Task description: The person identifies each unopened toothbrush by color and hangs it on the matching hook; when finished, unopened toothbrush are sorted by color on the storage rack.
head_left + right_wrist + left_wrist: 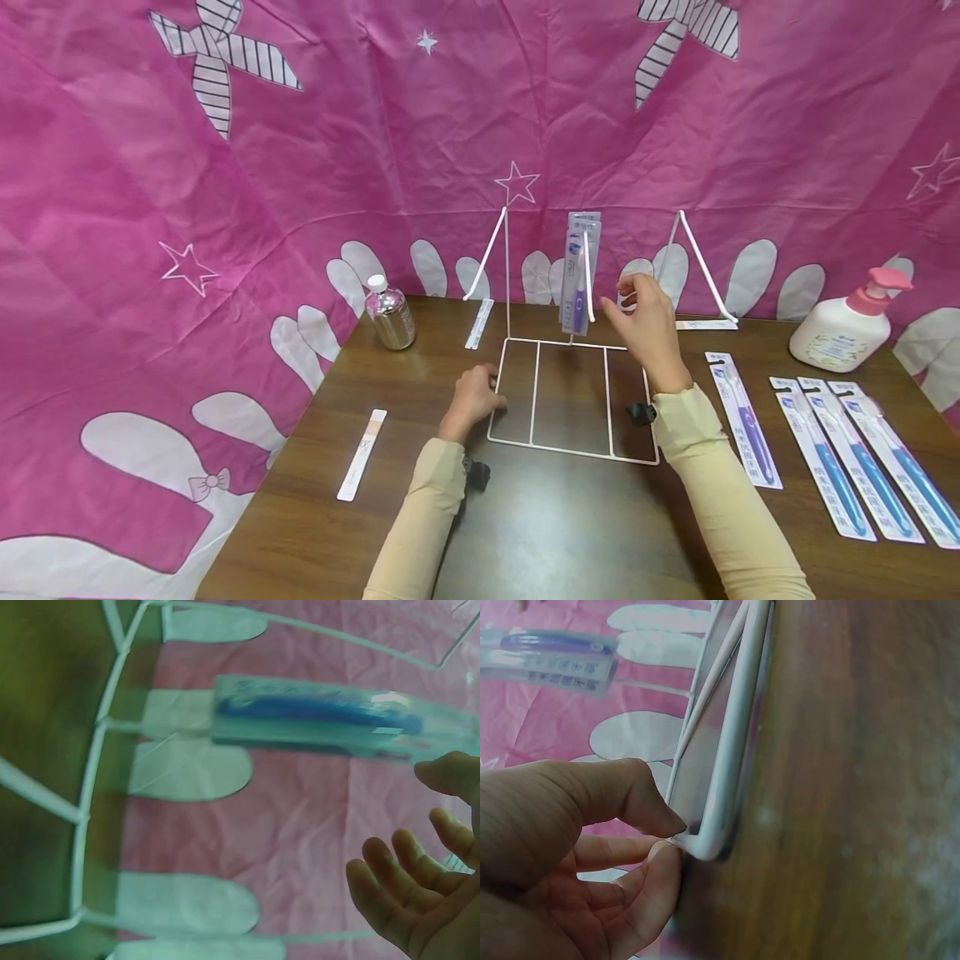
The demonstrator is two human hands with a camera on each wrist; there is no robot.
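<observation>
A white wire display rack [570, 451] stands on the table, its flat base toward me and hooked arms at the back. My left hand [474, 400] is at the left side of the base; in the left wrist view, its thumb and fingertips pinch the wire frame [731, 742] near a corner. Packaged toothbrushes [573, 279] hang overlapped on the middle hook, a purple handle showing in front. Just right of them, my right hand [647, 325] is raised, fingers loosely bent and holding nothing. The right wrist view shows its thumb close beside the hanging package [322, 720].
To the right lie a purple packaged toothbrush [744, 421] and three blue ones [862, 458], with a white pump bottle [840, 333] behind. Leftward are a silver bottle [391, 314] and slim white packets [362, 454]. A pink curtain [420, 167] hangs behind the table.
</observation>
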